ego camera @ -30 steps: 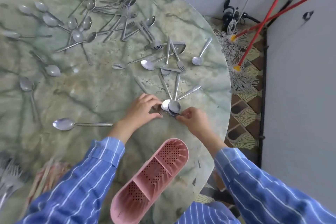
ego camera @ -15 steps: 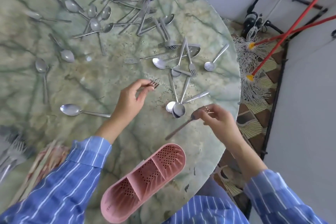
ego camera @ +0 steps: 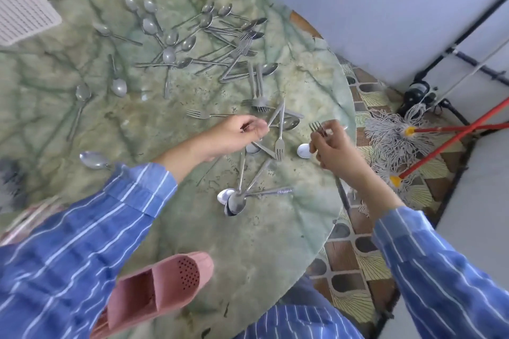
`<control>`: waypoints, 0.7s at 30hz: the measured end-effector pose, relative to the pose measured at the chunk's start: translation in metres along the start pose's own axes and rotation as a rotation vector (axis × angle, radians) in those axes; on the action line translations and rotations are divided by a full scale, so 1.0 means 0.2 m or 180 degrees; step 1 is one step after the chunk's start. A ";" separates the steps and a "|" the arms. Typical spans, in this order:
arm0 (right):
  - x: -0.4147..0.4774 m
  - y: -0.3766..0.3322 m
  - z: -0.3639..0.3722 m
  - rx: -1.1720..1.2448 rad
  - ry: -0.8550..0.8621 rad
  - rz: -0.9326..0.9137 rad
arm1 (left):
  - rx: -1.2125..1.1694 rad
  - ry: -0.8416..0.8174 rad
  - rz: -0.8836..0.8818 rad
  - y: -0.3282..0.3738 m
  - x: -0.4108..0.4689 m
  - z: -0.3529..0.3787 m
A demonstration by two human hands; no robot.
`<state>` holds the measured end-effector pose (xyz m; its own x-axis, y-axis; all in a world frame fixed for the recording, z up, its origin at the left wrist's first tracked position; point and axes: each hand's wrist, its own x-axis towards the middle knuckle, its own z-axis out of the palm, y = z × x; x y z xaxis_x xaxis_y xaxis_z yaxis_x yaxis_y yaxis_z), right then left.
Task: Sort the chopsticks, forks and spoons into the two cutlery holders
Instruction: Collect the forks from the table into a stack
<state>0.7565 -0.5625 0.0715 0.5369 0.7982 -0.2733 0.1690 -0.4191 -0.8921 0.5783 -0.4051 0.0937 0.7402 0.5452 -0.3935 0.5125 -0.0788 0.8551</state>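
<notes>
My right hand [ego camera: 330, 151] grips a fork [ego camera: 316, 128] with its tines up and its handle running down past the table edge. My left hand [ego camera: 242, 132] is curled in a pinch, with something dark, seemingly a fork, mostly hidden in it. Its fingertips are at the handle of a spoon [ego camera: 274, 117] lying on the table. A stack of spoons [ego camera: 234, 202] with fanned handles lies between my arms. The pink cutlery holder [ego camera: 165, 281] lies on its side near me. A white holder [ego camera: 22, 8] is at the far left. Several loose spoons and forks [ego camera: 209, 44] cover the far side.
The round green marble table [ego camera: 110, 118] ends close to my right hand. Beyond that edge, two red-handled mops [ego camera: 396, 132] rest on the patterned floor by the wall. A lone spoon [ego camera: 93, 159] lies by my left sleeve. A blurred bundle, maybe chopsticks [ego camera: 30, 217], is at the left.
Both hands have left the spoon stack and moved further onto the table. My right hand has picked up a fork and turned it tines up. My left hand also lifted a fork.
</notes>
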 end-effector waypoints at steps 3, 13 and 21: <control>0.13 0.02 -0.09 -0.0469 -0.0373 -0.0026 | -0.0078 0.0004 -0.0660 0.03 0.13 0.17; 0.39 0.11 -0.27 -0.0831 -0.1063 -0.0144 | 0.0785 0.1574 -0.1247 -0.12 0.27 0.63; 0.57 0.11 -0.33 -0.0703 -0.1161 -0.0177 | 0.0386 0.2227 -0.1533 -0.16 0.30 0.77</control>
<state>0.8761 -0.5095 0.0447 0.2013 0.9063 -0.3716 0.3836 -0.4220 -0.8214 0.6732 -0.4992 -0.0094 0.0116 0.9283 -0.3715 0.7746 0.2266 0.5904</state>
